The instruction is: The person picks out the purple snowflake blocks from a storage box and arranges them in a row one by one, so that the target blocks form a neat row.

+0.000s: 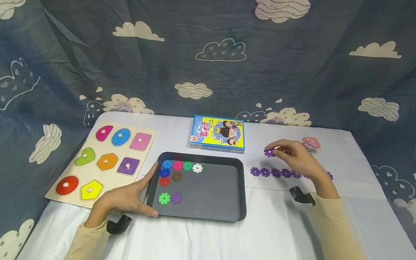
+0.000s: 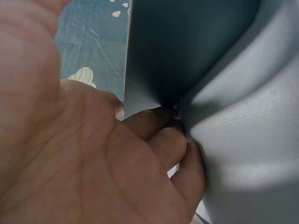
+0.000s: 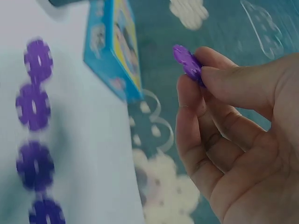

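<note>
My right hand [image 1: 298, 156] pinches a purple notched plastic disc [image 1: 269, 152] between thumb and fingertips, above the white cloth. In the right wrist view the held disc [image 3: 188, 64] is tilted. Nearer than this hand, a row of joined purple discs [image 1: 275, 173] lies on the cloth, its right part half hidden by the hand and wrist. My left hand [image 1: 127, 197] holds the left side of a dark grey tray [image 1: 210, 194], thumb on its near corner. Single notched discs in several colours, such as a white disc [image 1: 197, 168] and a purple disc [image 1: 176, 198], lie in the tray.
A wooden shape-puzzle board [image 1: 120, 144] with knobbed pieces lies left of the tray. Behind the tray stands a blue and yellow box [image 1: 217, 134]. A pink object [image 1: 311, 143] sits beyond my right hand. A dark cloud-print cloth [image 1: 211, 78] hangs at the back.
</note>
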Demonstrator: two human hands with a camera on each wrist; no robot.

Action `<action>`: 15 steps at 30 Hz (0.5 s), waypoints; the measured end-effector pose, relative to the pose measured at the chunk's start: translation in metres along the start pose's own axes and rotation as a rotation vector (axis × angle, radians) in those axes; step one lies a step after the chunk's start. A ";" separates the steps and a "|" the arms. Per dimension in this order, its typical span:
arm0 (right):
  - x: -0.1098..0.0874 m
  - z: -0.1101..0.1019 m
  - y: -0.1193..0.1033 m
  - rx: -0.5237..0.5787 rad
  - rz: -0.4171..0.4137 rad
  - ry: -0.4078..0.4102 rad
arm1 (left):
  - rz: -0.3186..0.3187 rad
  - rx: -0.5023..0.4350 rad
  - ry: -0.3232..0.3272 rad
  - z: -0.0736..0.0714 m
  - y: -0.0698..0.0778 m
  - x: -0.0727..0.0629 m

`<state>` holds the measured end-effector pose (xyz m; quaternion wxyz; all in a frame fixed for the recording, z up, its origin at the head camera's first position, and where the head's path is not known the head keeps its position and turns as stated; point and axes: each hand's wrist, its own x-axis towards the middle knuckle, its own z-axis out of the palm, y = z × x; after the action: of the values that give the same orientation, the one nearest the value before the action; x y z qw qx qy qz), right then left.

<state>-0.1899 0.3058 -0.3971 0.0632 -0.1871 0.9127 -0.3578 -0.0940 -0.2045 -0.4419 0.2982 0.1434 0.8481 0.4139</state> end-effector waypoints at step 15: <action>-0.066 -0.054 0.060 -0.012 0.337 0.222 | 0.003 -0.002 0.000 0.000 0.002 -0.001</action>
<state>-0.1600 0.4061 -0.3990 0.0201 0.0084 0.9346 -0.3551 -0.0932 -0.2036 -0.4394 0.2976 0.1445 0.8474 0.4152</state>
